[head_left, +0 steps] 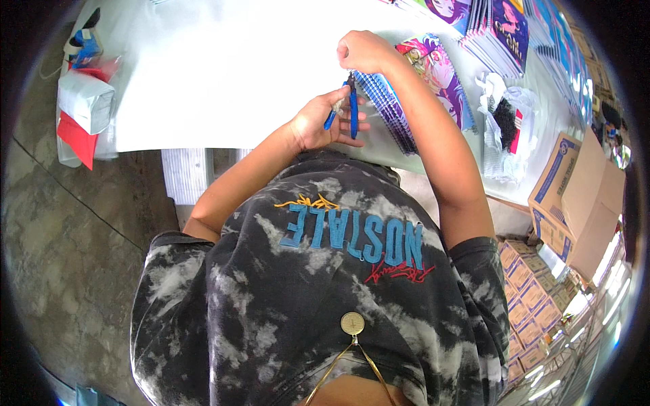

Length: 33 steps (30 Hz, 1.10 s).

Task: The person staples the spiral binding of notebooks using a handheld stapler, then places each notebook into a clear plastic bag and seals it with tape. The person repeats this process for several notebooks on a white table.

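Grasps blue-handled pliers in the left hand, with thumb across the handles, fingers spread out behind, and the dark tip pointing away from the body, toward the right hand. Curls the right hand tightly just above the plier tip; cannot tell between an empty fist and a pinch on something small. Note the spiral-bound notebooks in a fanned stack, right beside the plier tip at the near edge of the white worktop, and partly beneath the right forearm.

Note, beyond that forearm, a notebook cover with bright cartoon artwork. Observe further to the right a dark purple notebook stack with coloured title lettering, blue-covered books, and crumpled clear plastic around a black item. Compare at the far left a white packet over a red packet.

Observe printed marks and dark lettering on the open cardboard box, with stacked cartons below, also printed. Note on the tie-dyed shirt large blue block letters, yellow scrawl and red script, all inverted from this viewpoint.
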Motion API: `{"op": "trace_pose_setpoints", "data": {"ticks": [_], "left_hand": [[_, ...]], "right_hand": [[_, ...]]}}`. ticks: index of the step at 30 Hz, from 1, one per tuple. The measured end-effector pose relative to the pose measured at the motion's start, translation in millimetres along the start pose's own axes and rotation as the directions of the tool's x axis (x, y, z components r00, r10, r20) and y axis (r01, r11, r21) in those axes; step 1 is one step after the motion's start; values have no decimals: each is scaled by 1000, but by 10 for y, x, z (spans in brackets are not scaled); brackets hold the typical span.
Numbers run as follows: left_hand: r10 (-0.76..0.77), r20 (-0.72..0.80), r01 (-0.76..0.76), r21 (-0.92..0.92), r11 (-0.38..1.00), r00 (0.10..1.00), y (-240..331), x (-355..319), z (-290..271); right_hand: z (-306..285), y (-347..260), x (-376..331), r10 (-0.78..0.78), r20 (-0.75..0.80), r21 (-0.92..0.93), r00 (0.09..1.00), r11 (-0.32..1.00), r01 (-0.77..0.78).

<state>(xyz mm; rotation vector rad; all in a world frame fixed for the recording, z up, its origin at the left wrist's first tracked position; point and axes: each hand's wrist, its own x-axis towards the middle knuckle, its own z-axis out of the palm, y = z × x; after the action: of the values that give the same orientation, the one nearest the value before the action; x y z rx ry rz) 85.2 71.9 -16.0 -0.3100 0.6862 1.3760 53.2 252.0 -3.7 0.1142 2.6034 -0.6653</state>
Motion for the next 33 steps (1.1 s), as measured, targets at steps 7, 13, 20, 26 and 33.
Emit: {"op": "trace_pose_setpoints", "data": {"ticks": [7, 13, 20, 26, 33], "left_hand": [[56, -99, -23, 307, 952, 994, 11, -50, 27], [59, -5, -54, 324, 945, 998, 118, -97, 61], [55, -93, -17, 371, 929, 994, 185, -22, 2], [37, -28, -22, 425, 905, 999, 198, -146, 106], [50, -80, -12, 414, 910, 996, 208, -102, 132]], "right_hand": [[-29, 95, 69, -53, 2, 135, 999, 989, 53], [-94, 79, 50, -49, 40, 187, 998, 981, 41], [-161, 82, 23, -73, 96, 301, 993, 953, 41], [-162, 123, 22, -92, 105, 366, 990, 929, 48], [-141, 128, 28, -96, 92, 378, 991, 924, 54]]}}
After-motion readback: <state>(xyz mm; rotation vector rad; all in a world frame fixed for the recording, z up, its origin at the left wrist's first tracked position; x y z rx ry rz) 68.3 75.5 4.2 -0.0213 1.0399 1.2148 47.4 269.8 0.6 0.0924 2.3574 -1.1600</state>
